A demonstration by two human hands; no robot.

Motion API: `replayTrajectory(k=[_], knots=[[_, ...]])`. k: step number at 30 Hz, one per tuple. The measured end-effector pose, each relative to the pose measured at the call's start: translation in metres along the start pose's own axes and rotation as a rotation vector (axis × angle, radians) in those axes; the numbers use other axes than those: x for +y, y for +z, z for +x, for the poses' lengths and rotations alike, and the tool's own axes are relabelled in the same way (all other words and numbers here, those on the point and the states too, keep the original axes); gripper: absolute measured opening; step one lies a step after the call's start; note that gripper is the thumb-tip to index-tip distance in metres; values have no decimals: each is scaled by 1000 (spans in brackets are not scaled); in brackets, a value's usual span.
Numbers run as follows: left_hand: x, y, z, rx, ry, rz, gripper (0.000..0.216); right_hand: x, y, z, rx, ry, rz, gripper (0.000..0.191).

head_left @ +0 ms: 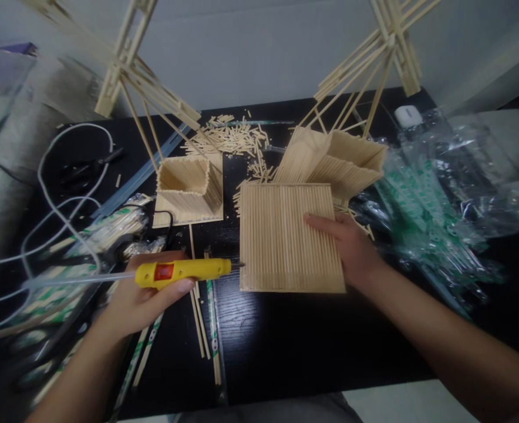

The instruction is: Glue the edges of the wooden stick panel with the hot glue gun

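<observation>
My left hand [154, 296] is closed around a yellow glue gun [206, 269]. A clear glue stick [110, 277] runs out of the gun's back, and its nozzle points right, at the left edge of a square panel of wooden sticks [286, 235]. My right hand [351, 247] grips that panel by its right side, thumb across the face, other fingers hidden behind. Just behind the panel is a tilted stick-walled box [347, 161] with a stick frame [387, 53] rising from it; whether panel and box are joined I cannot tell.
A similar box on a base [184, 188] stands left, under another stick frame [122, 64]. Cut stick pieces [228, 138] lie at the back. Scissors [87, 167], a white cable [43, 170] and wrapped chopsticks [213, 329] are left; plastic wrappers [435, 205] pile up right.
</observation>
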State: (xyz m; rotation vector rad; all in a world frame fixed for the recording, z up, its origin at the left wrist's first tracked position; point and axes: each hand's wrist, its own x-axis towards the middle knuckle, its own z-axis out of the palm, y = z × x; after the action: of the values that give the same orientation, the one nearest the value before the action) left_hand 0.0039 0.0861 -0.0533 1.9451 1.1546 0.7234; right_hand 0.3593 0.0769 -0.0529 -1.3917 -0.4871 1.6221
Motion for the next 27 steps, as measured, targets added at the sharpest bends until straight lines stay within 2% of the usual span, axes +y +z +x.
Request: replayTrajectory(k=[3,5,11,23,27], knots=[[-2,0,-1,-23,98,12,50,1,1,-1,-12,7,-2,39],[-4,-1,-2,10,102,10,49,3,1,-2,-33,19,-10,39],[-6,-3,-5,10,0,-1,50,4,0,-3,-85,46,-28,36],[-14,-1,-9,153,-83,-99,37,2,1,-7,-163,83,-51,35],[-19,-1,-15,204,-170,-124,41,2,1,-8,-188,91,-44,33]])
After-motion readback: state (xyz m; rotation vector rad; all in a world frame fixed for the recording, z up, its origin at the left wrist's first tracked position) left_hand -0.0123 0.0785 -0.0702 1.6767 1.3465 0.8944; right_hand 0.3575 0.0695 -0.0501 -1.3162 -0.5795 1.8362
